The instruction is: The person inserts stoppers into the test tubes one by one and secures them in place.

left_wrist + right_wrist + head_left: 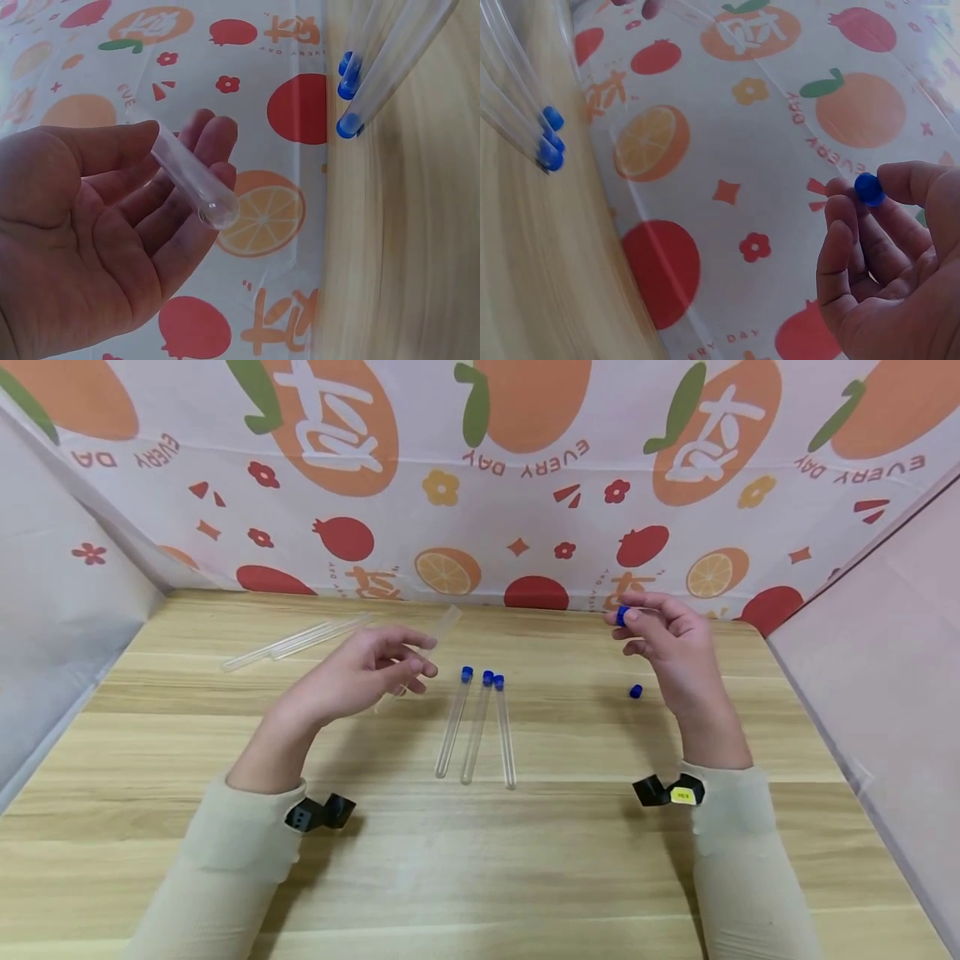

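Note:
My left hand point(367, 672) pinches a clear test tube point(187, 176) between thumb and fingers, its rounded end toward the wrist camera. In the head view the tube slants up to the right, above the table. My right hand point(671, 652) pinches a small blue cap point(869, 190) between thumb and fingertips, raised at the right. Between the hands lie three test tubes point(477, 727) with blue caps point(488, 678) on their far ends. Another blue cap point(636, 692) sits loose on the table, just below the right hand.
Several uncapped clear tubes point(296, 639) lie together at the back left of the wooden table point(562, 868). Behind the table hangs a fruit-printed cloth point(480, 510), and pale sheets point(900, 635) stand along both sides.

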Motion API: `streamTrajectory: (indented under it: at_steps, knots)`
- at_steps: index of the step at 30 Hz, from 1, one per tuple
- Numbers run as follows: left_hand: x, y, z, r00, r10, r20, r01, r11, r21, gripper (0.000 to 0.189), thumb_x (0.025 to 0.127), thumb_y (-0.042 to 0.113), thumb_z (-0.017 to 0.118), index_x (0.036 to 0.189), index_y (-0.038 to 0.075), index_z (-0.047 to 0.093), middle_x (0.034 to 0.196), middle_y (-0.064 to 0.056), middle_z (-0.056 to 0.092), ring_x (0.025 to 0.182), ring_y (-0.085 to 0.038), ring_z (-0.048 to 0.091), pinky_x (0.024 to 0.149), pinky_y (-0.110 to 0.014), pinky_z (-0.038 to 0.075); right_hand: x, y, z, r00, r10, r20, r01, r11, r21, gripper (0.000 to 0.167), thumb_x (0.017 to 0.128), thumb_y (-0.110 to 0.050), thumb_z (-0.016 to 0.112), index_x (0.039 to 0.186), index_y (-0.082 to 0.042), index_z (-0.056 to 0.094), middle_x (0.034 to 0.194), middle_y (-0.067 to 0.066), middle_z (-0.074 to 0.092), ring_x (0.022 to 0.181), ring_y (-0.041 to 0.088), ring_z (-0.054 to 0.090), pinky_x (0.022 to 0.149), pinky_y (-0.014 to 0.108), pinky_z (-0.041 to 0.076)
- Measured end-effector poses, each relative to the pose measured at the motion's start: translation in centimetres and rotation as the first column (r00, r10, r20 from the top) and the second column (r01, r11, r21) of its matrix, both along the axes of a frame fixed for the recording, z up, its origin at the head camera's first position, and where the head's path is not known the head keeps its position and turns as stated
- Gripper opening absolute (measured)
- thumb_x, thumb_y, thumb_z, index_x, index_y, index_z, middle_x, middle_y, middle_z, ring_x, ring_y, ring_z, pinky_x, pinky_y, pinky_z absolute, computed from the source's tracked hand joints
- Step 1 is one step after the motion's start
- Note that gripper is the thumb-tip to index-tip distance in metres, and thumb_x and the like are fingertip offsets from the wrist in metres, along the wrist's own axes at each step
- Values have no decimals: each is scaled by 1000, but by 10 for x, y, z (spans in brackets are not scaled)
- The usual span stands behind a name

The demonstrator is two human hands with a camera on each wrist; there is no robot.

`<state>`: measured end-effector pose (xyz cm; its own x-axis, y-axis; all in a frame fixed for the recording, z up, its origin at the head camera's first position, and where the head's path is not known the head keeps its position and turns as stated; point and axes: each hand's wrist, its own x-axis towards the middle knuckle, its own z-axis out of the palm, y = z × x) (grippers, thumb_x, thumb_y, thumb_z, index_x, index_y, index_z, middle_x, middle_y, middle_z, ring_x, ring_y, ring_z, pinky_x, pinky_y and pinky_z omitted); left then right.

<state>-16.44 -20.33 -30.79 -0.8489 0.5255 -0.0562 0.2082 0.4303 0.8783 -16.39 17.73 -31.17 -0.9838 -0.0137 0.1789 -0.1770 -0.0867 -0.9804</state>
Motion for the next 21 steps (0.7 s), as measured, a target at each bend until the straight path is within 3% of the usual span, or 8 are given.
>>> streamTrajectory:
  at_steps: [4, 8, 12, 15, 21]
  knots:
    - [0, 2, -3, 998, -15, 53, 14, 1000, 21, 34, 102, 3, 50, 136, 2, 54, 112, -16, 71, 93, -30, 72, 82, -42, 59, -1, -8, -5, 999, 40, 5, -40, 999, 24, 30, 96, -18, 68, 121, -2, 66, 104, 6, 75, 90, 22, 68, 73, 25, 57]
    - [1, 8, -10, 984, -56, 167, 41, 994, 97, 35, 103, 4, 49, 137, 3, 53, 114, -20, 69, 97, -37, 71, 84, -47, 59, -1, -16, -11, 996, 73, 43, -74, 997, 21, 29, 97, -19, 67, 121, -4, 67, 103, 6, 75, 91, 21, 68, 74, 26, 58]
    - [5, 17, -18, 950, -139, 279, 84, 976, 199, 36, 103, 4, 49, 139, 1, 50, 117, -24, 67, 97, -37, 70, 87, -53, 58, -1, -24, -17, 990, 108, 88, -107, 994, -10, 25, 98, -18, 66, 119, -6, 68, 103, 6, 75, 91, 20, 69, 75, 26, 58]
    - [9, 24, -20, 926, -188, 327, 106, 962, 253, 36, 104, 6, 50, 140, 0, 49, 118, -24, 67, 96, -36, 70, 86, -53, 58, 0, -30, -19, 988, 122, 98, -121, 993, -13, 26, 98, -19, 66, 119, -5, 68, 103, 5, 75, 91, 20, 69, 76, 25, 58]
    - [13, 38, -27, 885, -248, 394, 140, 949, 282, 34, 105, 9, 50, 137, 0, 50, 120, -25, 66, 90, -27, 72, 85, -54, 58, 4, -40, -27, 985, 141, 103, -144, 989, 26, 27, 97, -21, 66, 119, -6, 68, 103, 4, 75, 91, 19, 69, 78, 27, 59]
